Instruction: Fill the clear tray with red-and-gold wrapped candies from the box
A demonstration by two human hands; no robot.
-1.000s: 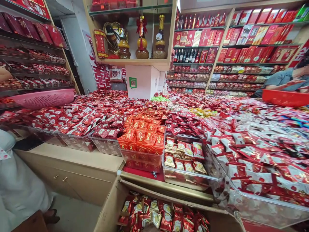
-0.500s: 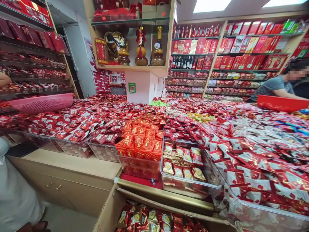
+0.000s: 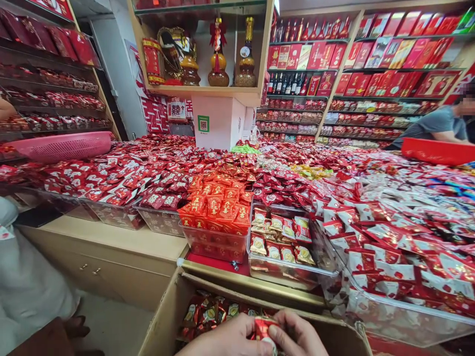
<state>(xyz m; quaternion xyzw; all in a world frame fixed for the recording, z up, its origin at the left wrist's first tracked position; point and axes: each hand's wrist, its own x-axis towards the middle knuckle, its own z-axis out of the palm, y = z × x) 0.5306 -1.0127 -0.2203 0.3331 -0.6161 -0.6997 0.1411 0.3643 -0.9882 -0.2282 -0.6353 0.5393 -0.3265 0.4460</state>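
My left hand [image 3: 232, 337] and my right hand [image 3: 297, 337] come together at the bottom of the head view, fingers closed around a red wrapped candy [image 3: 262, 325]. Its wrapper also shows a pale part, and the fingers cover much of it. Below them stands an open cardboard box [image 3: 158, 319] of similar red and gold wrapped candies [image 3: 208, 311]. Just behind it, a clear plastic bin [image 3: 285, 274] holds gold and red packets [image 3: 273, 248]. To its left, bright red packets [image 3: 215, 207] are heaped in another clear bin [image 3: 213, 244].
Several more bins of wrapped sweets [image 3: 401, 247] spread across the counter. A pink basket [image 3: 67, 147] stands at the left, and a red basin [image 3: 440, 151] at the right beside a person [image 3: 432, 123]. Another person's pale clothing [image 3: 29, 282] shows at lower left. Drawers [image 3: 111, 267] line the counter front.
Both my hands have come into view over the cardboard box, holding a wrapped candy. The view has tilted slightly downward. At the right, the person leans over the red basin in both frames.
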